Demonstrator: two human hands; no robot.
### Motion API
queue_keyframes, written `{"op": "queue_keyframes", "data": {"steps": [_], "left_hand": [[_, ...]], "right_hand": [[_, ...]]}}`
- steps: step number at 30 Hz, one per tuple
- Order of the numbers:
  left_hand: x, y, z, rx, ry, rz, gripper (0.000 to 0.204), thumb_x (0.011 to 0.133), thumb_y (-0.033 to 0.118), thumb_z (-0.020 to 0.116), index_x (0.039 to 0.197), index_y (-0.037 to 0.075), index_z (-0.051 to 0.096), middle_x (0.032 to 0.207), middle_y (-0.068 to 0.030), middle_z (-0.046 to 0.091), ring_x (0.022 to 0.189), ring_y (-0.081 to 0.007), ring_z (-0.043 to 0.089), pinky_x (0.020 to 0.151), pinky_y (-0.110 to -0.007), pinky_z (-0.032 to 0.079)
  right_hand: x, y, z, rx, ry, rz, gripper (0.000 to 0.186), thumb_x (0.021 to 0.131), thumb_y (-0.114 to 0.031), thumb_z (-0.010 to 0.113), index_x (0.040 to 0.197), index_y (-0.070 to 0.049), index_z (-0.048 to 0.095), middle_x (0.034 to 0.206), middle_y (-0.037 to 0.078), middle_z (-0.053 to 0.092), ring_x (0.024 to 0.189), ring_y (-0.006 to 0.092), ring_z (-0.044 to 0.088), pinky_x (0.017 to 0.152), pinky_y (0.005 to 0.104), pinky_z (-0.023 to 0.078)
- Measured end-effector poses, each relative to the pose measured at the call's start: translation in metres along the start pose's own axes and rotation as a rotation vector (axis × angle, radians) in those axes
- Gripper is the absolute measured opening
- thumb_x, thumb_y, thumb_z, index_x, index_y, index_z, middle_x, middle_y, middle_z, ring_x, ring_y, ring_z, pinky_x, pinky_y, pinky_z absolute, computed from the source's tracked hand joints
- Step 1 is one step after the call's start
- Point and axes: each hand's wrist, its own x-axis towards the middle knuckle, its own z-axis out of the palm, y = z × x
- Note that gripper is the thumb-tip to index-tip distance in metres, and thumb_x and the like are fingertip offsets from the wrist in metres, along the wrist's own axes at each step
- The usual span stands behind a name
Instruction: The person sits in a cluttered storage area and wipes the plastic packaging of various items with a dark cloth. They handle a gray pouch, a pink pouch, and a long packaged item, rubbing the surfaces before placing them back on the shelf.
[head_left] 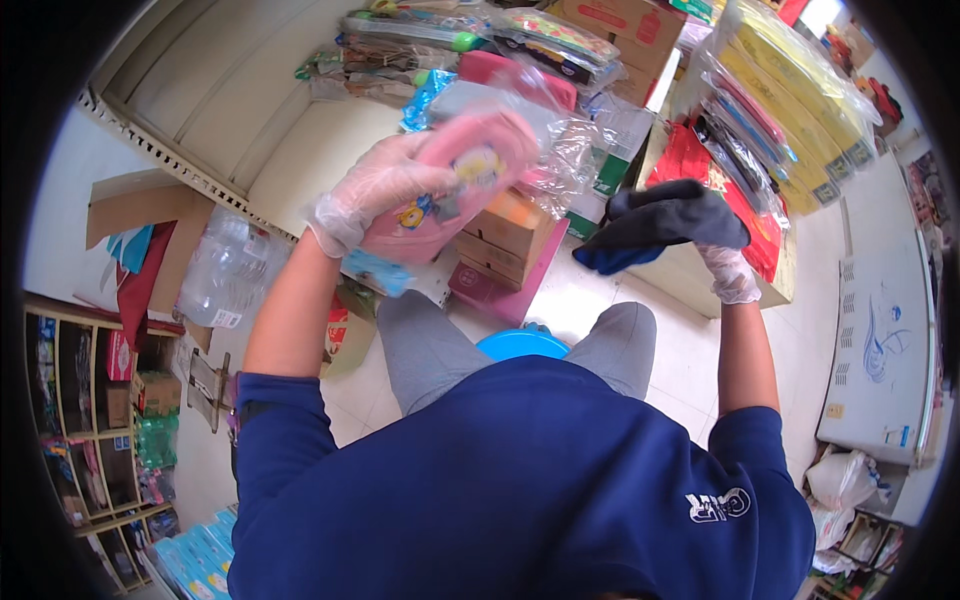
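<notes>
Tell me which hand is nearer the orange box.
Left. The left hand holds a pink slipper just beside the orange box; the right hand, gripping a dark cloth, is farther off to its right.

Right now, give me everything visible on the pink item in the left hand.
The pink item looks like a soft, rounded piece, possibly a child's slipper, with a colourful cartoon patch in yellow and blue on its face. It is held tilted, raised above the stacked boxes. The left hand, in a thin clear glove, grips its left side, fingers wrapped over the top. Crinkled clear plastic wrap trails from its right end. Its underside is hidden.
</notes>
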Motion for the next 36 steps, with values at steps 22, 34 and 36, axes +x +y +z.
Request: {"op": "queue_keyframes", "data": {"steps": [22, 34, 36], "left_hand": [[0.045, -0.02, 0.115, -0.539, -0.203, -0.124, 0.051, 0.084, 0.018, 0.072, 0.127, -0.001, 0.053, 0.111, -0.0095, 0.065, 0.094, -0.0151, 0.066, 0.083, -0.031, 0.056], [0.093, -0.048, 0.049, -0.801, 0.405, 0.205, 0.04, 0.091, 0.03, 0.068, 0.119, 0.004, 0.058, 0.112, -0.0079, 0.063, 0.104, -0.0183, 0.06, 0.095, -0.034, 0.049], [0.124, -0.048, 0.036, -0.845, 0.461, 0.265, 0.052, 0.093, 0.037, 0.065, 0.129, 0.003, 0.051, 0.124, -0.0117, 0.057, 0.112, -0.0237, 0.058, 0.097, -0.039, 0.049]], "right_hand": [[0.021, -0.01, 0.069, 0.428, 0.434, 0.175, 0.027, 0.098, -0.029, 0.058, 0.113, -0.008, 0.063, 0.108, 0.002, 0.061, 0.095, 0.0133, 0.057, 0.084, 0.0279, 0.048], [0.001, 0.008, 0.016, 1.3, 0.699, 0.352, 0.028, 0.096, -0.034, 0.061, 0.111, -0.011, 0.061, 0.102, 0.005, 0.065, 0.095, 0.0178, 0.064, 0.086, 0.0336, 0.054], [0.001, -0.001, 0.026, 1.519, 0.689, 0.36, 0.027, 0.095, -0.034, 0.062, 0.111, -0.012, 0.061, 0.103, 0.005, 0.065, 0.094, 0.0178, 0.064, 0.085, 0.0329, 0.053]]}}
